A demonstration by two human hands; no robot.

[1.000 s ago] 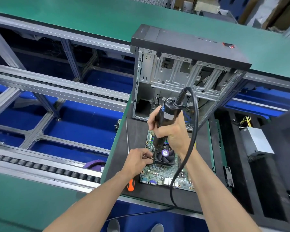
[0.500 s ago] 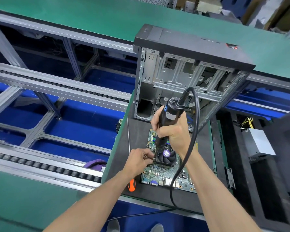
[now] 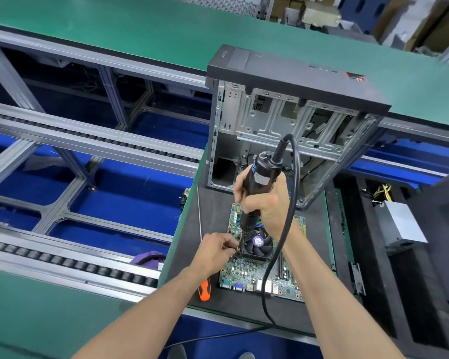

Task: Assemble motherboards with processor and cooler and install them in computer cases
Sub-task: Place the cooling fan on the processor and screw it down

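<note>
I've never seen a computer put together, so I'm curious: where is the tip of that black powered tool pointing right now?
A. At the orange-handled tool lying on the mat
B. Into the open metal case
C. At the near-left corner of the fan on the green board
C: the right hand holds the electric screwdriver down at the cooler fan corner on the motherboard, where the left hand pinches.

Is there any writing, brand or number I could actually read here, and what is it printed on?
No text here is legible.
Round purple sticker on the cooler fan: print too small to read.
Blue and white labels on the electric screwdriver: blurred.
Red badge on the computer case top: no letters can be made out.
Faint embossed mark at the case's left top corner: unreadable.
Motherboard markings: too fine.
</note>
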